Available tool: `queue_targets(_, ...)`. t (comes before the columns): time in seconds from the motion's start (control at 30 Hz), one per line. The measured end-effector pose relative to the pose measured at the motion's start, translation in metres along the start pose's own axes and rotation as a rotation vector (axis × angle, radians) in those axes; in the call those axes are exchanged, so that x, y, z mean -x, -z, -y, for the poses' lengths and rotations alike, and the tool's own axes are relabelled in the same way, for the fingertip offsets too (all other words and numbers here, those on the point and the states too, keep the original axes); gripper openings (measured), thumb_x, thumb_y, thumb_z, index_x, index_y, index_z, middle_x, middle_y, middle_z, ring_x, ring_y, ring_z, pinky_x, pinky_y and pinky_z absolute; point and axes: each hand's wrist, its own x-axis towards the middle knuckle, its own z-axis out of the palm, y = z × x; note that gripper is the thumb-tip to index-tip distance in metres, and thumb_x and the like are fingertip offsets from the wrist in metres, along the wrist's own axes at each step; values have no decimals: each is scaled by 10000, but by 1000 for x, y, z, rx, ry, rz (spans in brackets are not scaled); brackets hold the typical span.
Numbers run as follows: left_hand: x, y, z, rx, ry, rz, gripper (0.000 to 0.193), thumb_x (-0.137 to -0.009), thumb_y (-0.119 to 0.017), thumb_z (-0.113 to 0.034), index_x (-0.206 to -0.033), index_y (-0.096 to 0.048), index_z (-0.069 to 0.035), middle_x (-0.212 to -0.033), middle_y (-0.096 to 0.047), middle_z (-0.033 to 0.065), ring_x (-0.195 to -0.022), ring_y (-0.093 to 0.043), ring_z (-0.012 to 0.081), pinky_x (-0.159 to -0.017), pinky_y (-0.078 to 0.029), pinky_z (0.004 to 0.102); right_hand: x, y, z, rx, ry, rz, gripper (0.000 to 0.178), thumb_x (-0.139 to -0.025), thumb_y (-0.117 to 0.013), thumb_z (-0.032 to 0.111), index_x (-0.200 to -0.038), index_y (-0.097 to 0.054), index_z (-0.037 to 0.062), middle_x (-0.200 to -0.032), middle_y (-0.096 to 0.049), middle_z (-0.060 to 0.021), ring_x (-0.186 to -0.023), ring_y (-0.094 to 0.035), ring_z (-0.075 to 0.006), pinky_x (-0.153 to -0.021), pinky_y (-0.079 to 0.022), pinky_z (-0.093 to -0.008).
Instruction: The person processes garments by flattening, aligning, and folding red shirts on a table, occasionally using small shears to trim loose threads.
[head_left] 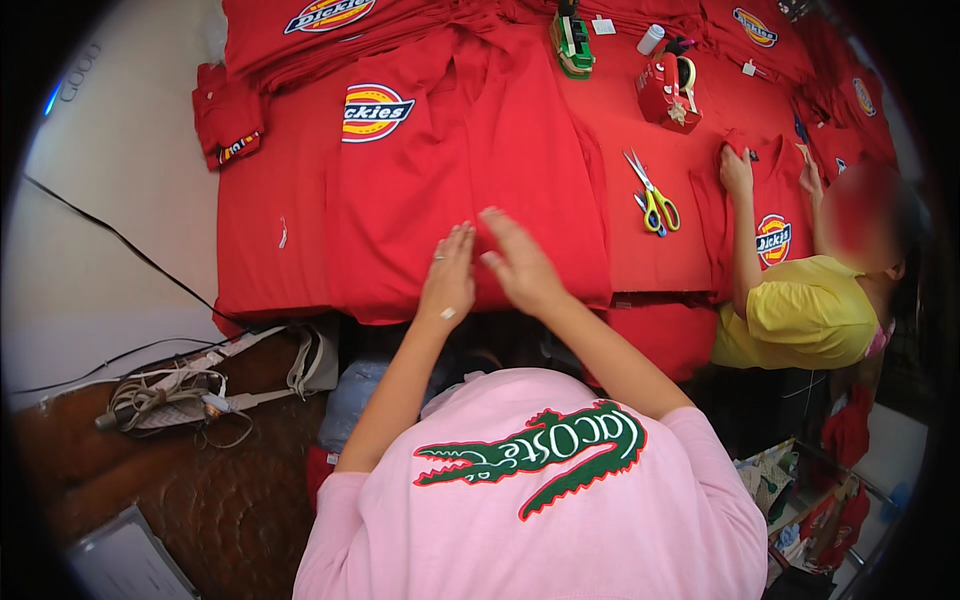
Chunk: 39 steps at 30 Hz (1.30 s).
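A red shirt [535, 150] with a round yellow and blue chest print lies spread on the red-covered table [275, 190], its lower edge at the table's front. On the lower part of this shirt my left hand [450, 272] rests flat, fingers stretched out together, a ring on one finger and a small pale patch near the wrist. My right hand [522, 265] is just to its right, fingers extended over the same cloth and slightly blurred. Neither hand grips anything. Whether the right palm touches the cloth I cannot tell.
Yellow-handled scissors [655, 205] lie right of the shirt. Farther back are a red tape dispenser [672, 95], a green tool [573, 45] and stacked red shirts [400, 40]. At right, a co-worker in a yellow top [815, 310] holds another red shirt. Coiled cables [180, 390] lie at lower left.
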Motion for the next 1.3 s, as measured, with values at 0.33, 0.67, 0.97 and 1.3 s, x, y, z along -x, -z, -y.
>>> queue_targets(0.33, -30, 53, 130, -387, 278, -86, 829, -1007, -620, -559, -1691, -323, -197, -1776, -212, 142, -1615, -219, 428, -1284, -197, 624, -4, 37, -105, 729, -269, -15, 829, -1059, -568, 479, -1694, -242, 58, -1770, -204, -180, -1639, -191, -354, -1324, -164, -502)
queue_targets(0.67, -109, 32, 88, -241, 76, 64, 739, -982, -651, -222, -1646, -368, -66, -1761, -230, 180, -1644, -125, 407, -1306, -95, 625, -54, 12, -79, 538, -137, 136, 734, -1049, -597, 266, -1656, -290, -10, -1729, -278, -225, -1623, -240, -341, -1326, -177, -509)
queue_targets(0.97, -211, 35, 153, -265, -65, 94, 773, -1048, -553, -497, -1665, -345, -79, -1743, -314, 119, -1600, -294, 320, -1291, -237, 545, -149, 16, -122, 673, -53, 178, 679, -1069, -553, 340, -1648, -347, 52, -1721, -334, -163, -1594, -314, -322, -1305, -240, -500)
queue_targets(1.3, -248, 42, 185, -375, -16, 13, 693, -1083, -531, -415, -1682, -330, -132, -1770, -272, 32, -1630, -235, 298, -1270, -240, 525, -211, 29, -165, 870, -121, 49, 724, -1088, -490, 449, -1680, -293, 82, -1744, -303, -116, -1622, -247, -303, -1318, -182, -514)
